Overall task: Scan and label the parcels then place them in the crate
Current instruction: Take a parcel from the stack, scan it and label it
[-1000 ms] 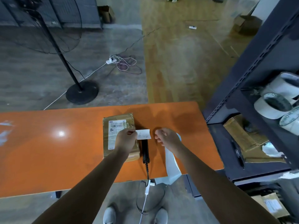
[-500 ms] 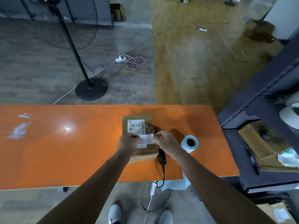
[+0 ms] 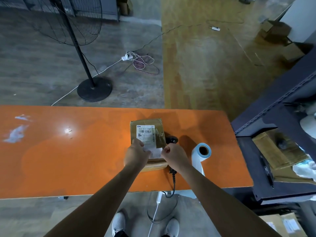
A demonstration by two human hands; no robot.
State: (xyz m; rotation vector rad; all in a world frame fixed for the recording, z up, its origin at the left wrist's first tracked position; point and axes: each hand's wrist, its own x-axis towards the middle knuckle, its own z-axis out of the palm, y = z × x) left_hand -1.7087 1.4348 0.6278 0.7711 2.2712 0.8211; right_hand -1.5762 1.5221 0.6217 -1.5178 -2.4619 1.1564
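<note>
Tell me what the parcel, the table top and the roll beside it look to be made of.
Parcel: brown cardboard, seemingly wrapped in shiny tape, judging by its creased glare.
Table top: orange, glossy, probably laminate or painted board; it mirrors a light.
Roll: white paper on a dark core, likely label stock, like the small label held over the parcel.

Brown taped cardboard parcel (image 3: 159, 134) lay flat on the orange table (image 3: 68, 159), with a printed shipping sticker (image 3: 145, 132) on top. Small white label (image 3: 156, 153) sat over the parcel's near end, with the left hand (image 3: 136, 155) and right hand (image 3: 174, 156) gripping its ends. Black scanner (image 3: 171, 140) lay touching the parcel's right side, and the label roll (image 3: 202, 151) lay on its side further right.
</note>
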